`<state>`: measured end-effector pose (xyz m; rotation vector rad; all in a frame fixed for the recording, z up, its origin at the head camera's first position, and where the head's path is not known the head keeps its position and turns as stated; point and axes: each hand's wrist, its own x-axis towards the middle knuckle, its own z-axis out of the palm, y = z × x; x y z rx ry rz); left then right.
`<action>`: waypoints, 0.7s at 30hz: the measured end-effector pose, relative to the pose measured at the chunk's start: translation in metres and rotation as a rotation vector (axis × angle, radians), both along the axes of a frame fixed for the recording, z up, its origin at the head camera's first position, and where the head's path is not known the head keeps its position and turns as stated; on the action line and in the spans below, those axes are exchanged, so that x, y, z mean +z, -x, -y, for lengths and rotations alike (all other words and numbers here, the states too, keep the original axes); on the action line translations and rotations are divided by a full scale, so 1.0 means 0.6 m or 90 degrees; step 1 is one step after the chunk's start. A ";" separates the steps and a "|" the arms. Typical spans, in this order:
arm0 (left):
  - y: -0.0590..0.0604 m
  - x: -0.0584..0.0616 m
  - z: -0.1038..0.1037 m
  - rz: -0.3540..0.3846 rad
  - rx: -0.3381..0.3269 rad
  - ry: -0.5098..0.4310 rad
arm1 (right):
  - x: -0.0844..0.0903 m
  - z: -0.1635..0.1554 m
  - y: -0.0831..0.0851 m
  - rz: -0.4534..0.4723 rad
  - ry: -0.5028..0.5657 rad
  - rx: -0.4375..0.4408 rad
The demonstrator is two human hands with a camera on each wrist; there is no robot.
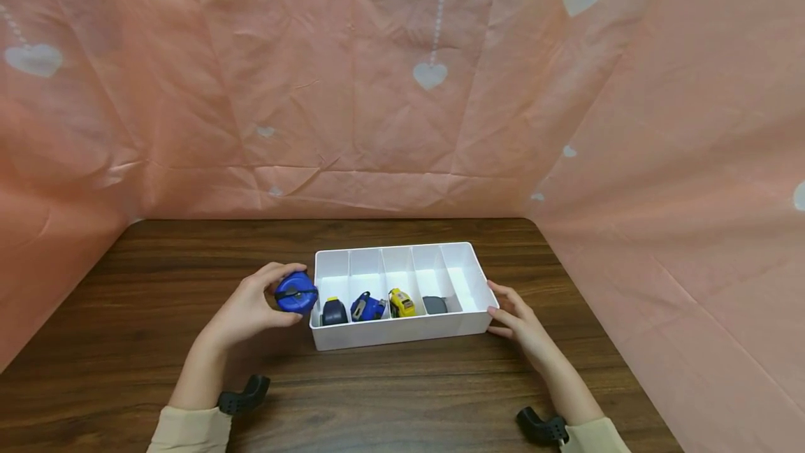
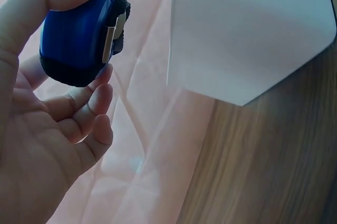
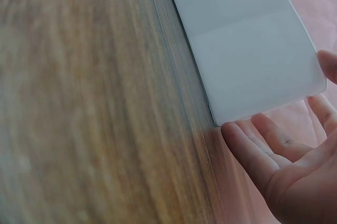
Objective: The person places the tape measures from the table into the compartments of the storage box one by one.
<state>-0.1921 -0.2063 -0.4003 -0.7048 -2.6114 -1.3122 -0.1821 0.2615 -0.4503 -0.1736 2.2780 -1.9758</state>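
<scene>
My left hand (image 1: 251,303) grips a round blue tape measure (image 1: 295,292) between thumb and fingers, just off the left end of a white divided box (image 1: 402,331). In the left wrist view the tape measure (image 2: 73,39) shows its black edging and metal end hook, with the thumb across its top. My right hand (image 1: 522,324) touches the box's right end, fingertips along the wall and rim. In the right wrist view its fingers (image 3: 247,150) lie fairly straight against the box's end.
Inside the box, side by side in separate compartments, sit a dark navy tape measure (image 1: 334,312), a blue one (image 1: 367,307), a yellow one (image 1: 401,303) and a grey one (image 1: 434,305). The dark wooden table (image 1: 402,397) meets pink curtains (image 1: 352,124) behind and beside it.
</scene>
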 end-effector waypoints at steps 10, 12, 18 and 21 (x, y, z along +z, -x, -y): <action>0.003 0.008 -0.020 -0.015 -0.011 -0.028 | 0.000 0.001 0.000 -0.003 0.000 0.000; 0.006 0.006 -0.022 -0.010 -0.017 -0.037 | 0.000 0.001 0.000 -0.003 0.000 0.000; 0.011 0.003 -0.030 -0.003 -0.027 -0.049 | 0.000 0.002 -0.001 -0.006 0.000 0.001; 0.013 0.004 -0.035 0.003 -0.031 -0.055 | 0.000 0.002 -0.001 -0.009 0.002 0.001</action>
